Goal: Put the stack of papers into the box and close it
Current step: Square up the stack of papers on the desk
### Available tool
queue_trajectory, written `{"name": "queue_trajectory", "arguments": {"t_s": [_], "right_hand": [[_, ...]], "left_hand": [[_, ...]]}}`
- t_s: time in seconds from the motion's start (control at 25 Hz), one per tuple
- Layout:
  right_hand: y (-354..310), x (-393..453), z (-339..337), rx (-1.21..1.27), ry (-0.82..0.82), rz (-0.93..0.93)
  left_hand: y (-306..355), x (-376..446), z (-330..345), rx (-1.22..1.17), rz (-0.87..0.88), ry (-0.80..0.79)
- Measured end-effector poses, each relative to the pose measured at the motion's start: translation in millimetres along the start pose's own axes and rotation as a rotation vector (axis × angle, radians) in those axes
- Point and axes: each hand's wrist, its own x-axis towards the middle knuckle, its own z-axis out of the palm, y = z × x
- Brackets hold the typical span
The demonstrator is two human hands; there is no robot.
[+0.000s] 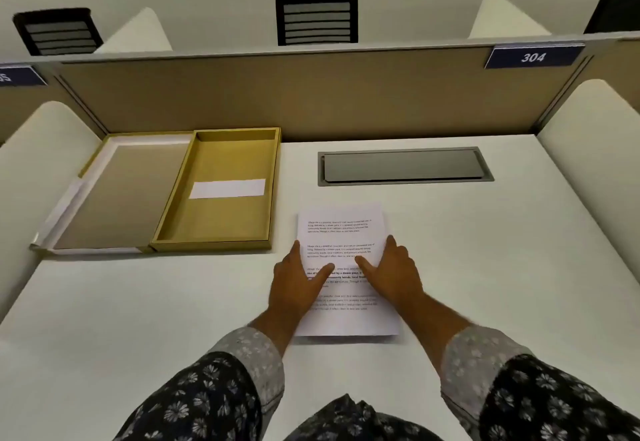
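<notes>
At the far left, toward ten o'clock from our hands, we see the lid of the box lying flat and open on the white desk, its pale inner face up. Joined to its right edge is the gold box itself, open, with a white slip lying on its floor. The box sits at about eleven o'clock from the papers and apart from them.

Moving right, our left hand rests on the left edge of the stack of papers. Its fingers are spread and loose, the thumb lying across the printed page, with nothing gripped. The stack lies flat on the desk at the centre, straight ahead at twelve o'clock from our body, printed side up.

Our right hand sits on the right edge of the stack in the same way, fingers relaxed and extended, thumb pointing inward toward the left one. We cannot tell whether any fingertips reach under the sheets.

At one o'clock beyond the papers, a grey cable hatch is set into the desk. Farther right, at two o'clock on the partition, a blue sign reads 304.
</notes>
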Motion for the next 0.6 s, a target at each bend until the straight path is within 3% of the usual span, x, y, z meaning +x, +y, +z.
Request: {"name": "queue_trajectory", "arguments": {"t_s": [0.08,0.32,0.52,0.6], "right_hand": [[-4,7,2,0.085,-0.001,0.103],[-8,31,-6,0.291,-0.162,0.286],[-16,22,10,0.109,-0.077,0.321],[-22,19,10,0.170,-0.043,0.307]], "left_hand": [[5,5,5,0.034,-0.027,0.073],[6,9,17,0.136,-0.078,0.089],[-6,17,11,0.038,-0.052,0.081],[-12,20,9,0.022,-0.034,0.068]]}}
